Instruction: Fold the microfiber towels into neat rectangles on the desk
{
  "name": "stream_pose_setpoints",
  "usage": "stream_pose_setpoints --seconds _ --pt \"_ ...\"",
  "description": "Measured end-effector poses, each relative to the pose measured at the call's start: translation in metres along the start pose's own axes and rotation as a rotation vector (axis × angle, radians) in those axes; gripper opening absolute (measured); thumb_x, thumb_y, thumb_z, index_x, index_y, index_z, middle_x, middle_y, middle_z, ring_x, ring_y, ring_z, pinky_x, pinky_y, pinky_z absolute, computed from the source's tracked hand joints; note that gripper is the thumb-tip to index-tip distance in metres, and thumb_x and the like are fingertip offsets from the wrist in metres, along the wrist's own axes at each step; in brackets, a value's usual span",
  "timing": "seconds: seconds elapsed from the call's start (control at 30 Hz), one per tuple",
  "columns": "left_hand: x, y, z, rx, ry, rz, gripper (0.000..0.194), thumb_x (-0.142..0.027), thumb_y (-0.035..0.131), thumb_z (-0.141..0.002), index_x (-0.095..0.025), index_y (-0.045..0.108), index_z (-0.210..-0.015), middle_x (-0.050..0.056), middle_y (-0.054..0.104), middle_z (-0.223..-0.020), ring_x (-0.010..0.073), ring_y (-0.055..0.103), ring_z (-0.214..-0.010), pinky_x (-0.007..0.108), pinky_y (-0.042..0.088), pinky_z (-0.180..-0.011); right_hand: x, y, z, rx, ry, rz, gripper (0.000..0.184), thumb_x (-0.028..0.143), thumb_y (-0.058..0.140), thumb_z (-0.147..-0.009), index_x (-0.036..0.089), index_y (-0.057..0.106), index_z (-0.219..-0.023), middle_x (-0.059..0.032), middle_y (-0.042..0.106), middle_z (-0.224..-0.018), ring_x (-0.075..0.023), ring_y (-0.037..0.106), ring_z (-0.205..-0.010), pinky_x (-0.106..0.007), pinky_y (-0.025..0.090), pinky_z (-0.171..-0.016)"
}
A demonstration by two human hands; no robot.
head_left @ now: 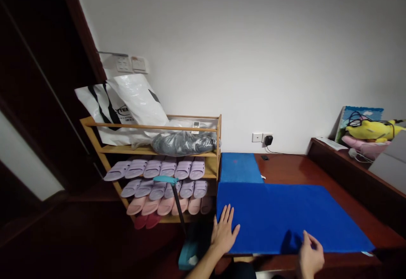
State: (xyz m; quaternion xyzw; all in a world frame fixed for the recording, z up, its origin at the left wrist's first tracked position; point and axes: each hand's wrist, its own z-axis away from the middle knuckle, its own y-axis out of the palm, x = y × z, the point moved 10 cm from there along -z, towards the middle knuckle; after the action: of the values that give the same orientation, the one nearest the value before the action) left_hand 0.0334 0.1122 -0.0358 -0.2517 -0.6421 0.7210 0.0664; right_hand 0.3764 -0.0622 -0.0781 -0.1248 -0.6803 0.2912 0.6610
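Observation:
A bright blue cloth (279, 211), like a towel, lies spread flat over the reddish-brown wooden surface. On its left edge rests my left hand (223, 232), palm down with the fingers stretched out. My right hand (311, 255) is over the cloth's near edge, its fingers curled in and nothing visible in them. It casts a shadow on the cloth just to its left. Behind the bright cloth, a lighter blue cloth (239, 167) lies against the wall, partly covered by it.
Left of the wooden surface (285, 167) stands a shoe rack (218, 143) with several slippers (158, 194) and white bags (136, 101). A teal-handled long tool (177, 203) leans before it. A yellow plush toy (374, 130) sits on the right ledge. A black plug (268, 140) is in the wall.

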Motion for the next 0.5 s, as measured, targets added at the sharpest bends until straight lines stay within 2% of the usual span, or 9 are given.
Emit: stream_pose_setpoints --seconds 0.07,0.13,0.23,0.3,0.4,0.43,0.5 --pt "0.0 0.0 0.0 0.004 -0.002 -0.001 0.067 -0.047 0.026 -0.087 -0.022 0.012 -0.148 -0.001 0.003 -0.154 0.0236 0.002 -0.141 0.057 0.013 -0.109 -0.03 -0.002 0.013 -0.018 0.132 -0.02 0.058 0.074 0.042 -0.066 0.022 0.059 -0.085 -0.0172 0.067 -0.091 -0.0354 0.062 -0.084 -0.046 0.049 -0.073" --pt "0.0 0.0 -0.001 0.006 -0.001 -0.004 0.067 -0.048 0.025 -0.088 -0.022 0.011 -0.148 -0.001 0.002 -0.154 0.0233 0.002 -0.141 0.057 0.013 -0.109 -0.056 0.007 0.022 0.034 0.234 -0.025 0.054 0.077 0.05 -0.058 0.025 0.056 -0.07 -0.0147 0.066 -0.079 -0.0356 0.061 -0.08 -0.048 0.048 -0.071" --pt "0.001 0.001 -0.001 0.012 -0.001 -0.008 0.067 -0.048 0.025 -0.088 -0.022 0.01 -0.148 -0.001 0.001 -0.154 0.023 0.001 -0.141 0.057 0.012 -0.109 -0.075 0.028 0.026 0.152 0.3 0.023 0.053 0.079 0.053 -0.054 0.026 0.053 -0.057 -0.0117 0.063 -0.066 -0.0345 0.059 -0.077 -0.048 0.047 -0.071" --pt "0.001 0.002 -0.001 0.021 -0.006 -0.009 0.067 -0.047 0.025 -0.088 -0.022 0.009 -0.148 -0.001 0.0 -0.154 0.0234 0.001 -0.141 0.057 0.012 -0.11 -0.077 0.037 0.026 0.225 0.308 0.049 0.054 0.08 0.049 -0.058 0.026 0.052 -0.053 -0.0098 0.061 -0.06 -0.0326 0.06 -0.072 -0.046 0.048 -0.071" --pt "0.002 0.003 -0.001 0.028 -0.01 -0.006 0.066 -0.047 0.026 -0.088 -0.023 0.009 -0.148 -0.001 0.0 -0.154 0.0243 0.0 -0.141 0.056 0.012 -0.11 -0.067 0.038 0.029 0.293 0.266 0.077 0.055 0.077 0.041 -0.067 0.027 0.05 -0.049 -0.0064 0.06 -0.054 -0.0278 0.06 -0.063 -0.041 0.05 -0.069" --pt "0.002 0.002 -0.001 0.027 -0.011 -0.004 0.066 -0.047 0.026 -0.088 -0.023 0.009 -0.148 -0.001 0.0 -0.154 0.0246 0.001 -0.141 0.056 0.012 -0.11 -0.059 0.035 0.031 0.317 0.208 0.07 0.054 0.076 0.04 -0.069 0.027 0.051 -0.049 -0.0051 0.06 -0.053 -0.0261 0.06 -0.06 -0.04 0.051 -0.067" --pt "0.004 0.002 -0.002 0.024 -0.011 -0.005 0.066 -0.047 0.027 -0.088 -0.024 0.011 -0.148 0.0 0.002 -0.154 0.0249 0.003 -0.141 0.056 0.012 -0.11 -0.032 0.032 0.038 0.394 -0.021 -0.003 0.051 0.072 0.043 -0.071 0.027 0.054 -0.052 -0.0021 0.058 -0.05 -0.0231 0.059 -0.054 -0.038 0.051 -0.061"
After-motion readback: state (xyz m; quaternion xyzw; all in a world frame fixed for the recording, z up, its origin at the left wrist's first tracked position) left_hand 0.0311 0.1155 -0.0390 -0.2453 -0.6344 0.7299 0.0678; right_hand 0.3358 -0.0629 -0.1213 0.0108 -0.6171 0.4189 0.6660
